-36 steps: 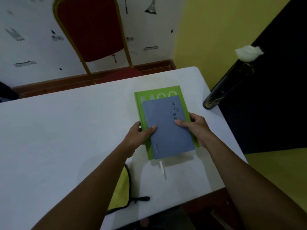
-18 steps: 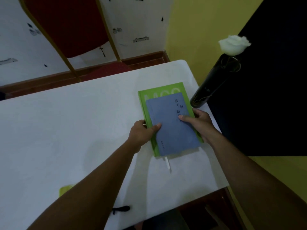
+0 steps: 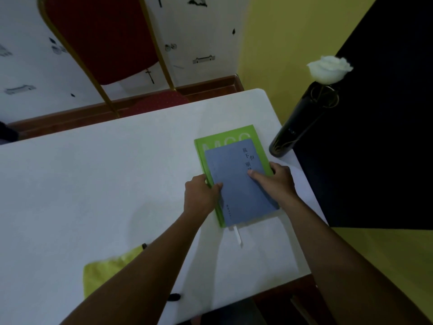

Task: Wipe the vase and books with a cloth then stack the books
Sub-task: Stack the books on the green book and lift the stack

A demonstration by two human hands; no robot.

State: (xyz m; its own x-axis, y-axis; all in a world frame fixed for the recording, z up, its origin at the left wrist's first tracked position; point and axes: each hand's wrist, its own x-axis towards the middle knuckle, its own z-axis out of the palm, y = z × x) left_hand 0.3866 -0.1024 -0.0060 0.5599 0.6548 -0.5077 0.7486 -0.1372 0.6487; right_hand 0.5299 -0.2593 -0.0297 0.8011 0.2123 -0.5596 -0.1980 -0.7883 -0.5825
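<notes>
Now both hands' fingers clamp blue book (image 3: 236,184) atop green book (image 3: 202,146), near table (image 3: 93,184) rt edge.

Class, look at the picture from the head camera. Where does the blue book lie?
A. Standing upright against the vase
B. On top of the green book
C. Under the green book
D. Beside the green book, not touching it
B: the blue book lies flat on the larger green book, whose edges show around it at the top and left, while the left hand and right hand rest at the sides of the stack.
</notes>
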